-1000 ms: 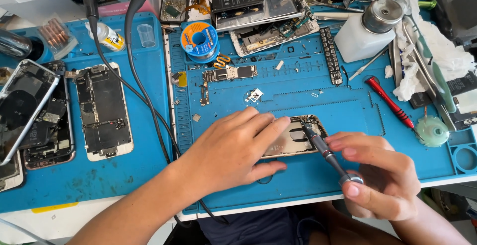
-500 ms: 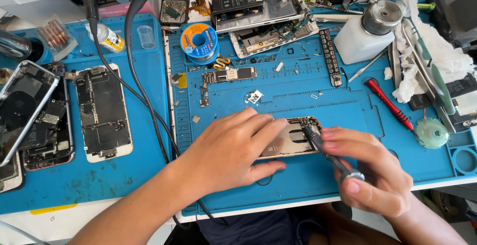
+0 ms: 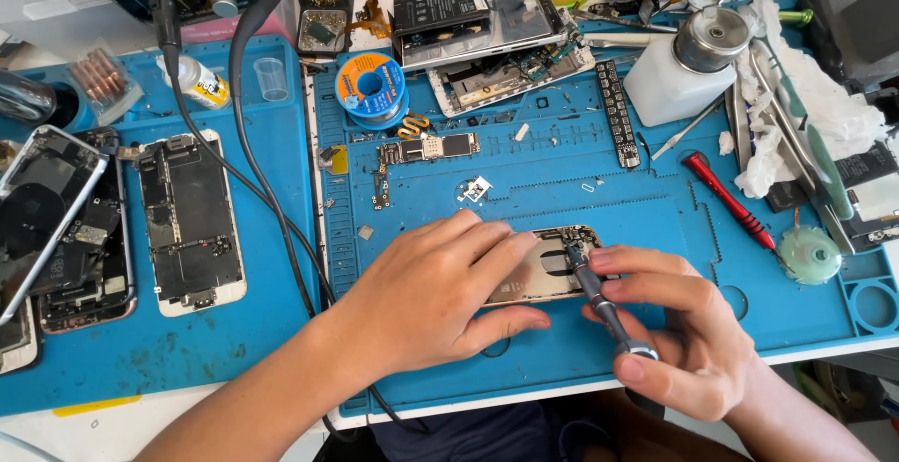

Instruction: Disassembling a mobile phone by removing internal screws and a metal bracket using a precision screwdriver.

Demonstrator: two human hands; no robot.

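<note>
An opened phone body (image 3: 548, 270) lies on the blue repair mat (image 3: 655, 200), near its front edge. My left hand (image 3: 431, 293) rests flat across the phone's left part and pins it down. My right hand (image 3: 684, 331) grips a slim grey precision screwdriver (image 3: 599, 298). Its tip stands on the phone's upper right corner, and my index finger presses on the driver's cap. Most of the phone's inside is hidden under my left fingers.
Two stripped phone frames (image 3: 192, 223) lie on the left mat, crossed by black cables (image 3: 272, 200). A solder spool (image 3: 372, 83), a loose logic board (image 3: 426, 151), a red screwdriver (image 3: 729, 200), a white dispenser bottle (image 3: 679, 73) and tweezers (image 3: 796, 134) surround the work spot.
My right hand has shifted slightly left and up, bringing the screwdriver more upright on the phone's corner. My left hand has stayed put on the phone.
</note>
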